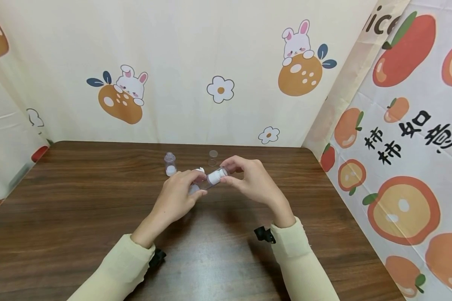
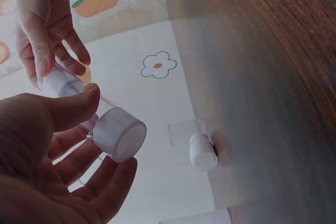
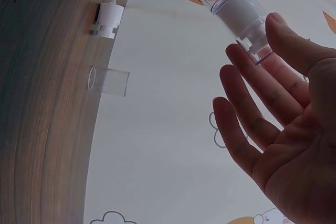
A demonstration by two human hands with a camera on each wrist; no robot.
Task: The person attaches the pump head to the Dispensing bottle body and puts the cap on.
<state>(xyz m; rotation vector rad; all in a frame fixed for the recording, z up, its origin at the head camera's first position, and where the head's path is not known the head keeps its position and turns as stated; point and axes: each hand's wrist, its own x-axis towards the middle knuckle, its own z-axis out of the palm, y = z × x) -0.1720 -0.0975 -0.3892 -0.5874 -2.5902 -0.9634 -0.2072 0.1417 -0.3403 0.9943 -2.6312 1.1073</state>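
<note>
Both hands hold a slim clear bottle tilted between them, its upper end up toward the right. My left hand grips the lower part, where a frosted base sticks out past the thumb and fingers. With thumb and fingertips, my right hand pinches the upper end, around the white pump collar inside a clear sleeve. Its other fingers are spread apart from the bottle. Part of the bottle's middle is hidden by the left hand.
A small clear bottle with a white bottom stands at the back, left of the hands. Behind the hands are a clear cylindrical cap and a small white pump piece. A printed curtain rises at the table's far edge.
</note>
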